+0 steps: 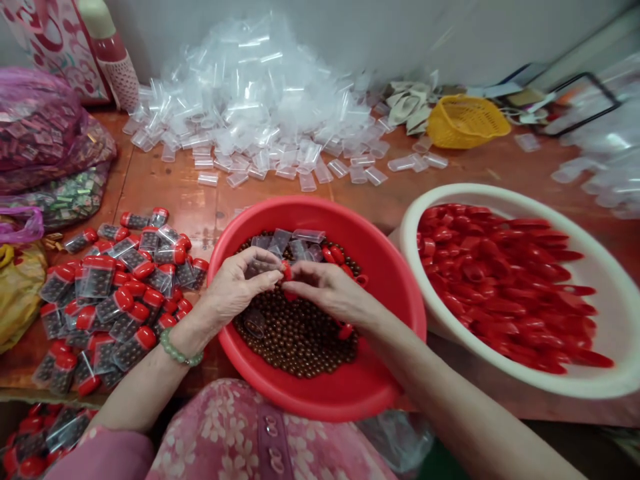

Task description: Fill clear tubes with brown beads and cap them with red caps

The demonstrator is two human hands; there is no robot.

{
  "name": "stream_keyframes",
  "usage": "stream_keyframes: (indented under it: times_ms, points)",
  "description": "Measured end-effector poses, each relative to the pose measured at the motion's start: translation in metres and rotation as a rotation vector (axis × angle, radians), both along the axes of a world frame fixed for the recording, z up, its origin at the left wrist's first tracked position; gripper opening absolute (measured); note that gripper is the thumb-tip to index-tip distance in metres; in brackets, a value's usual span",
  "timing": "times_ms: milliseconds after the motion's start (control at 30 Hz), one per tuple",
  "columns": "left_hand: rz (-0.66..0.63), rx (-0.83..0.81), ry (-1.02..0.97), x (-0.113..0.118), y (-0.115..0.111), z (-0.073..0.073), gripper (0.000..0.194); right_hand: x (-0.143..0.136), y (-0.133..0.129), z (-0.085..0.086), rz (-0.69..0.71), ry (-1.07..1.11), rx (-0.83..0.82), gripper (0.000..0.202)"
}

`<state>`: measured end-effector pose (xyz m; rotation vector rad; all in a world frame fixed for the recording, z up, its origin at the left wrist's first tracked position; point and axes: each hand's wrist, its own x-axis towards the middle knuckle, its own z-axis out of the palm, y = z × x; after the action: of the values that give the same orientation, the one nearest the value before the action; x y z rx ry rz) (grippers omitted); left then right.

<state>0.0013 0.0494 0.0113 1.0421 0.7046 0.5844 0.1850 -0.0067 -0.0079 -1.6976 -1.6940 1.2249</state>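
Red plastic, probably light, stiff and slippery: over the brown beads (300,340) in the basin (400,327), I see the left hand (240,283) and right hand (333,290) pinching a cap (287,270) between fingertips; its sides seem the best hold.

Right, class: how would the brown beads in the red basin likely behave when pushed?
The brown beads would probably roll and scatter, since they look round and lie loose. Each is likely light, being small beside the fingers. Their glossy highlights suggest they may feel slippery.
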Motion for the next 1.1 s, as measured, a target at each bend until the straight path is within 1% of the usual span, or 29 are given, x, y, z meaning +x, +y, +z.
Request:
stream_keyframes:
  times_ms: [67, 133, 200, 267, 333, 433, 500, 567, 667, 733, 800, 900, 967, 1033, 1100]
  points:
    - [-0.028, -0.023, 0.033, 0.0, -0.002, 0.002, 0.02, 0.005, -0.002, 0.008, -0.226, 0.423, 0.014, 0.023]
    - [-0.072, -0.057, 0.048, 0.001, -0.005, 0.003, 0.024, 0.006, -0.003, 0.015, -0.386, 0.667, 0.053, 0.037]
    - [-0.084, -0.092, 0.047, 0.001, -0.009, 0.003, 0.028, 0.003, -0.005, 0.02, -0.476, 0.781, 0.093, 0.045]
    - [-0.066, -0.128, 0.037, 0.002, -0.013, 0.001, 0.032, 0.0, -0.005, 0.023, -0.508, 0.828, 0.126, 0.042]
    - [-0.046, -0.163, 0.024, 0.003, -0.016, 0.0, 0.036, -0.003, -0.005, 0.022, -0.504, 0.841, 0.149, 0.036]
    - [0.019, -0.214, -0.023, 0.005, -0.02, -0.001, 0.041, -0.006, -0.007, 0.017, -0.475, 0.738, 0.211, 0.033]
    - [0.076, -0.233, -0.054, 0.006, -0.021, -0.002, 0.043, -0.005, -0.01, 0.013, -0.447, 0.575, 0.292, 0.034]
    - [0.104, -0.24, -0.068, 0.006, -0.021, -0.002, 0.044, -0.003, -0.013, 0.012, -0.4, 0.372, 0.373, 0.037]
    - [0.114, -0.249, -0.076, 0.006, -0.021, -0.002, 0.044, 0.002, -0.016, 0.015, -0.282, 0.096, 0.51, 0.039]
    - [0.111, -0.248, -0.072, 0.006, -0.02, -0.002, 0.043, 0.005, -0.017, 0.018, -0.173, -0.026, 0.629, 0.04]
    - [0.103, -0.232, -0.069, 0.006, -0.02, -0.003, 0.041, 0.006, -0.016, 0.02, -0.04, -0.083, 0.726, 0.043]
    - [0.093, -0.208, -0.07, 0.006, -0.019, -0.003, 0.04, 0.003, -0.016, 0.017, 0.124, -0.088, 0.77, 0.046]
    - [0.089, -0.214, -0.071, 0.006, -0.019, -0.002, 0.041, 0.001, -0.016, 0.014, 0.15, -0.076, 0.772, 0.046]
    - [0.082, -0.218, -0.074, 0.006, -0.018, -0.001, 0.041, -0.001, -0.017, 0.012, 0.123, -0.06, 0.761, 0.044]
    - [0.078, -0.207, -0.072, 0.005, -0.018, 0.0, 0.041, -0.004, -0.017, 0.011, 0.087, -0.02, 0.714, 0.039]
